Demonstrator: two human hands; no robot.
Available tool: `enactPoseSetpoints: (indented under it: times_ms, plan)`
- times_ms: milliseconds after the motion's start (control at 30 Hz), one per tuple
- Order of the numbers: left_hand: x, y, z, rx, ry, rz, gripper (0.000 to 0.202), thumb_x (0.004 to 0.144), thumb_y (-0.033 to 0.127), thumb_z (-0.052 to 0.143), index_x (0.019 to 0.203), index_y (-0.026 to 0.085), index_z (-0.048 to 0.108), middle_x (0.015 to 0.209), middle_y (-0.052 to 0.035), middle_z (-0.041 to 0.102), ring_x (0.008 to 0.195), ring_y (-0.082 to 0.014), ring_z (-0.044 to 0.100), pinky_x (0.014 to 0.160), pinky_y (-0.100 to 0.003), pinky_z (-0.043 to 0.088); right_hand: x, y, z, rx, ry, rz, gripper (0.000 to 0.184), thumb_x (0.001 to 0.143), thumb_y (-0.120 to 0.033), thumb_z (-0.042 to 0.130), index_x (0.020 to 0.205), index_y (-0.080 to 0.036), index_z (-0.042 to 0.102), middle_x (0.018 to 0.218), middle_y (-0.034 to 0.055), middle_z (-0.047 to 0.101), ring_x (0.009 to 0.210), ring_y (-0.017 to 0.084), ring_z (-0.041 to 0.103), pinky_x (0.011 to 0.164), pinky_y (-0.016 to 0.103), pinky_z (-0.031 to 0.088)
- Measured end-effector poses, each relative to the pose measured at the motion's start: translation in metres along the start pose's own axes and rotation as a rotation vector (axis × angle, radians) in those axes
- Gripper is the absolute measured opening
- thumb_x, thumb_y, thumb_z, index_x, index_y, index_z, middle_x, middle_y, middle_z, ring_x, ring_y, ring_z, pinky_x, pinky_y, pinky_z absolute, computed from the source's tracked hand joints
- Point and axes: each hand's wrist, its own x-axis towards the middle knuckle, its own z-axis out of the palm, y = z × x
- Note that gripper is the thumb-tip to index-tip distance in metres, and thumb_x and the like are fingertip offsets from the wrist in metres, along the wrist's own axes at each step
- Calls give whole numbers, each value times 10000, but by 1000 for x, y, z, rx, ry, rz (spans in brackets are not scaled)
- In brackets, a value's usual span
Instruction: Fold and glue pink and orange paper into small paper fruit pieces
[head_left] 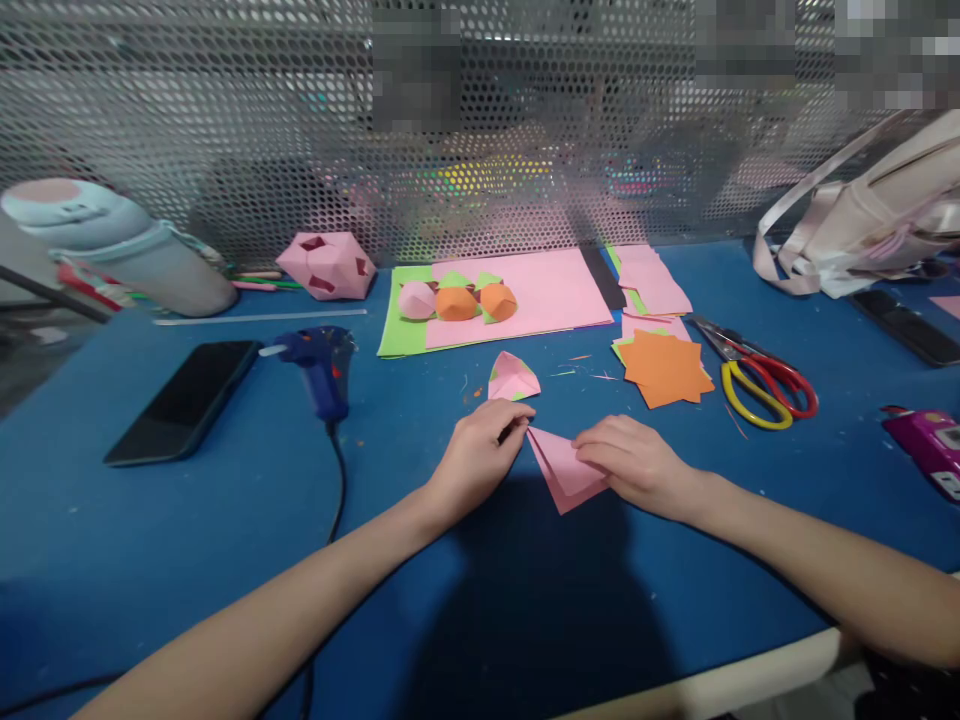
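Observation:
A folded pink paper piece (564,467) lies on the blue table (225,520) between my hands. My left hand (480,455) is curled, pinching the paper's upper left corner. My right hand (637,462) presses down on its right side with fingers bent and held together. Just beyond my left hand sits a small folded pink and green paper shape (512,378).
Pink and green sheets (540,295) with three paper balls (457,300) lie behind. Orange squares (664,368), scissors (757,378), a blue glue gun (322,370) with cord, a phone (186,398), a pink paper polyhedron (326,265), a bottle (112,245), a bag (877,215), a perforated metal screen (225,130).

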Motion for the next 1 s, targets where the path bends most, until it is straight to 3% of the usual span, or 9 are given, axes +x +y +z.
enactPoseSetpoints:
  times_ms: [267,433,633,1000]
  plan:
    - [0,-1,-1,4,-12,52,209,811,64,504,919,182,638,907,-38,676,877,-170,617,813,-304,482,0,-2,-4,-97,-7,-105,207,870,-70,464,1034,-118,581,1103,112,640,985,222,548,781,373,458]
    - [1,-2,-1,6,-10,74,203,813,59,505,894,179,647,891,-36,681,868,-167,614,810,-306,479,7,-15,-8,-87,-30,-22,237,923,-157,458,1119,-83,570,1037,123,662,938,190,579,784,340,480]
    - [1,-3,-1,54,-4,186,191,810,43,511,839,156,662,815,-44,677,809,-162,600,773,-299,483,5,-17,-8,-213,-112,-201,247,927,-105,426,1084,-111,616,1154,125,636,1065,229,558,801,381,473]
    - [-1,-9,1,128,-13,281,176,827,70,501,809,142,660,818,-68,665,825,-181,596,773,-324,491,1,-17,-8,-196,-78,-239,206,907,-107,480,1053,-76,622,1103,135,659,1080,246,574,801,380,526]
